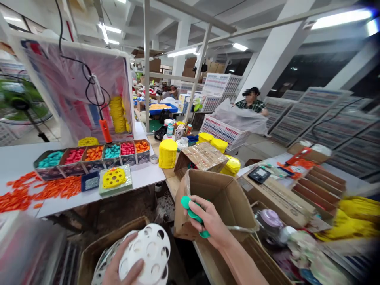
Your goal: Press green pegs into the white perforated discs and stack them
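Note:
My left hand [124, 263] is closed round a few white plastic discs [150, 245] pierced with round holes, low in the view. Under them an open cardboard box [86, 263] holds more white pieces. My right hand [212, 221] grips several small green plastic pieces [186, 202], their exact kind unclear. It is in front of a larger open carton [213, 182], whose near wall it partly covers. A yellow disc with holes [114, 177] lies on a pale green block [115, 189] on the white table, apart from both hands.
A row of small bins [86, 162] holds turquoise, pink and orange pieces. Loose orange pieces [56, 189] cover the table's left part. An orange power screwdriver [105, 130] hangs above. Yellow stacks [168, 153] stand behind the carton. A person [253, 103] is beside a white crate [222, 130].

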The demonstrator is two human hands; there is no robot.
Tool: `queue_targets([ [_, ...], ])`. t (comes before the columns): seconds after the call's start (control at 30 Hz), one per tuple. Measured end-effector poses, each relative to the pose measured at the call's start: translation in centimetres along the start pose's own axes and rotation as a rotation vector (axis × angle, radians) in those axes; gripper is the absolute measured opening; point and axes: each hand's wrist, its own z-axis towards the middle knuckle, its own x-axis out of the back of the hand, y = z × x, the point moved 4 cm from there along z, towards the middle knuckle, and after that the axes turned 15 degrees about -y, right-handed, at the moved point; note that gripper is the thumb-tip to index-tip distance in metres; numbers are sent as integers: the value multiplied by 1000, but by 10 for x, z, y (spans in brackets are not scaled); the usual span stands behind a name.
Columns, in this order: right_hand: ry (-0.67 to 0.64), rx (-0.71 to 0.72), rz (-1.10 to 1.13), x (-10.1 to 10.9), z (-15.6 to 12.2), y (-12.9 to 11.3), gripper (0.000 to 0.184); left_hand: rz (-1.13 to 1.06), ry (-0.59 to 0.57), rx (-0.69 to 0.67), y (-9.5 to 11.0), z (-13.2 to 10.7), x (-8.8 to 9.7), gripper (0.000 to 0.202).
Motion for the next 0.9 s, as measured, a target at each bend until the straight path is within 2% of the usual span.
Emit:
queue_targets([
  [0.1,-176,-129,-93,-25,-8,8,31,-84,-68,-6,11,0,-1,70],
  [0.2,-333,-246,-149,-49,-16,22,36,-103,-62,-31,20,-2,1,66],
  [0.33,-393,-292,-231,-66,-20,35,39,-106,-82,-32,20,-5,2,63],
  [0.47,-434,-316,-379,-67,-17,39,38,-36,-157,-42,17,-6,3,59],
  [0.6,-470,-253,-611,-64,-14,33,35,30,-245,-51,17,-6,3,55],
  [0.73,-439,-242,-822,-64,-14,25,25,89,-333,-45,17,-8,1,51],
  [0.9,-452,-280,-904,-64,-13,20,19,146,-374,-74,19,-11,-3,50],
])
